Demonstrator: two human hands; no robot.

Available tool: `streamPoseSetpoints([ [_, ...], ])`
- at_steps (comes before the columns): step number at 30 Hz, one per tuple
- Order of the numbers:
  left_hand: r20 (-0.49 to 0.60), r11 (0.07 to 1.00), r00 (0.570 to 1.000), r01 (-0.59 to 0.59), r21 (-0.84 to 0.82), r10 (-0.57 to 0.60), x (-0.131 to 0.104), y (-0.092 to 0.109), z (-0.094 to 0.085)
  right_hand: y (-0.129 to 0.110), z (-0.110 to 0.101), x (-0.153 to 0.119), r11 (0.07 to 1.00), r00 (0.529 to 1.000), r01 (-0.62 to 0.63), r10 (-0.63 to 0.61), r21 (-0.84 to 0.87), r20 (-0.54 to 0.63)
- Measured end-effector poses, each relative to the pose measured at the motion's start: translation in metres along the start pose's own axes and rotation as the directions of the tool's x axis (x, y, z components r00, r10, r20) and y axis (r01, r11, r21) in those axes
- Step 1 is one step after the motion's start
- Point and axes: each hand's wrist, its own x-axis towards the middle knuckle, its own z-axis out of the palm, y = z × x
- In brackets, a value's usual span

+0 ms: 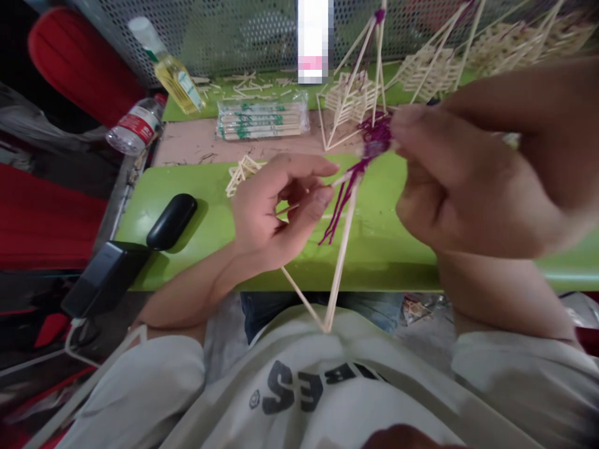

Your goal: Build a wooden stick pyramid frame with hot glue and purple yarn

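My left hand [285,206] pinches a thin wooden stick of a stick frame [344,255], close to the joint where the sticks meet. Purple yarn [358,167] is wound about that joint, and its loose ends dangle below. The frame's lower corner reaches down in front of my shirt. My right hand [486,162], large and somewhat blurred, is closed with thumb and finger together beside a tangled bunch of the purple yarn [377,130]. The fingertips seem to grip the yarn's end; the exact contact is blurred.
Behind stand stick structures tied with purple yarn [353,96]. A packet of sticks [262,120], a bottle of yellow liquid [178,78] and a clear plastic bottle [136,126] are at the back left. A black case [171,221] and a dark box-shaped device [103,274] lie left on the green table [397,240].
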Motion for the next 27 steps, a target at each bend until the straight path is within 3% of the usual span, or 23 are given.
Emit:
streamPoseSetpoints([
  [3, -0.020, 0.926, 0.993, 0.101, -0.363, -0.116, -0.004, -0.012, 0.012, -0.003, 0.020, 0.006, 1.000, 0.999, 0.030, -0.030, 0.003, -0.031],
  [8, 0.030, 0.772, 0.997, -0.034, -0.634, 0.068, -0.003, -0.036, 0.025, 0.029, 0.019, 0.014, 0.995, 0.994, 0.090, -0.092, -0.032, -0.063],
  [10, 0.025, 0.747, 0.997, -0.035, -0.664, 0.069, -0.005, -0.039, 0.028, 0.051, 0.015, 0.015, 0.983, 0.983, 0.162, -0.169, -0.091, -0.070],
  [14, 0.036, 0.784, 0.996, 0.091, -0.614, -0.087, -0.007, -0.029, 0.031, 0.078, 0.015, 0.009, 0.964, 0.965, 0.210, -0.232, -0.162, -0.126],
  [17, 0.012, 0.795, 0.997, 0.068, -0.603, -0.077, -0.004, -0.025, 0.033, 0.077, 0.016, 0.004, 0.953, 0.956, 0.217, -0.251, -0.210, -0.152],
  [22, -0.010, 0.789, 0.999, 0.022, -0.614, -0.035, 0.003, -0.023, 0.032, 0.070, 0.010, 0.004, 0.882, 0.885, 0.334, -0.415, -0.332, -0.211],
  [27, -0.026, 0.806, 0.995, 0.065, -0.588, -0.099, 0.005, -0.013, 0.028, 0.077, 0.008, 0.006, 0.952, 0.948, 0.273, -0.291, -0.141, -0.127],
])
